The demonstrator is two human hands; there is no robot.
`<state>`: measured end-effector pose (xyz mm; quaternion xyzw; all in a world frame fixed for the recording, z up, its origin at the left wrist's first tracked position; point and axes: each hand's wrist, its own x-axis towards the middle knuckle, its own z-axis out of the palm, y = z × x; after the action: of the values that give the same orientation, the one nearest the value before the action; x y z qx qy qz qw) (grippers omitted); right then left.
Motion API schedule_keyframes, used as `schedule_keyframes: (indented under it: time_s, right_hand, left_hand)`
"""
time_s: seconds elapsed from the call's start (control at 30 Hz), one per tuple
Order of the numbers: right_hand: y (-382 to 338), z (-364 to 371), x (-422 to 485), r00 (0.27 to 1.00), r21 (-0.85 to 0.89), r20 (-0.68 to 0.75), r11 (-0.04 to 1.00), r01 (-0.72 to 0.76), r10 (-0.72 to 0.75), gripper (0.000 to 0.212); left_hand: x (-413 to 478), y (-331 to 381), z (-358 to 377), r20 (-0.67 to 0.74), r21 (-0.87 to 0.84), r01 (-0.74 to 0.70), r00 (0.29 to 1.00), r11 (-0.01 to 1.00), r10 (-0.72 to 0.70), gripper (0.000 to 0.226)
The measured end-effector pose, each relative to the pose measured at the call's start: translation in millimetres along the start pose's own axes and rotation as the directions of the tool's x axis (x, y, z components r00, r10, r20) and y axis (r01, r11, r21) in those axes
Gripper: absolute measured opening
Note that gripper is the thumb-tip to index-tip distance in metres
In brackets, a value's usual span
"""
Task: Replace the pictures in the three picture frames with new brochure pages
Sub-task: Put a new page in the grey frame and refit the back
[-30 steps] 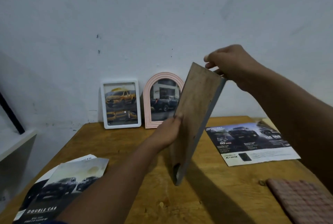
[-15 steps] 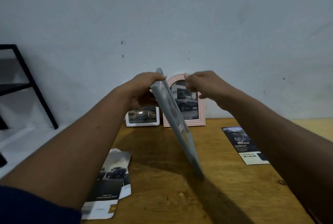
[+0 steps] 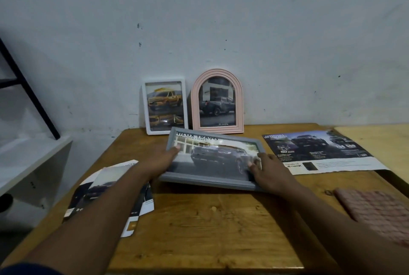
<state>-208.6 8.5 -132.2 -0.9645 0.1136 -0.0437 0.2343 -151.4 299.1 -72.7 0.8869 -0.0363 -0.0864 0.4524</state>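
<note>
Both hands, left hand [image 3: 162, 159] and right hand [image 3: 269, 171], gripped the grey frame's [image 3: 208, 180] short ends just above the table [image 3: 210, 230], so I'd have stood it gently beside the pink arched frame [image 3: 218, 99].

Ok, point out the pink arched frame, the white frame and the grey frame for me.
pink arched frame [image 3: 217, 73]: head view, top of its arch moulding.
white frame [image 3: 143, 108]: head view, its left border.
grey frame [image 3: 205, 181]: head view, its near bottom border.
</note>
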Motion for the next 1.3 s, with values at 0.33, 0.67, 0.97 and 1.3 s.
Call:
schedule_keyframes:
  time_s: [0.33, 0.67, 0.97, 1.3]
  right_hand:
    - [21.5, 16.1, -4.8, 0.992, -0.162, -0.079, 0.983, 0.089, -0.103, 0.063]
    - [28.9, -17.3, -20.1, 0.992, -0.103, -0.086, 0.992, 0.079, -0.088, 0.059]
    - [129.9, -83.5, -89.4, 0.986, -0.274, -0.025, 0.947, -0.166, 0.166, 0.065]
    - [131.1, -64.0, -112.7, 0.965, -0.230, -0.246, 0.962, -0.150, 0.092, 0.028]
  left_hand:
    - [25.9, -65.1, 39.0, 0.073, 0.599, -0.098, 0.995, 0.795, 0.067, 0.087]
    - [11.1, -4.5, 87.8, 0.235, 0.677, -0.324, 0.946, 0.661, 0.223, 0.085]
    - [-29.1, 82.7, 220.3, 0.516, 0.600, -0.618, 0.784, 0.508, 0.344, 0.083]
    - [-28.9, 85.6, 229.8, 0.479, 0.579, -0.586, 0.807, 0.567, 0.345, 0.084]
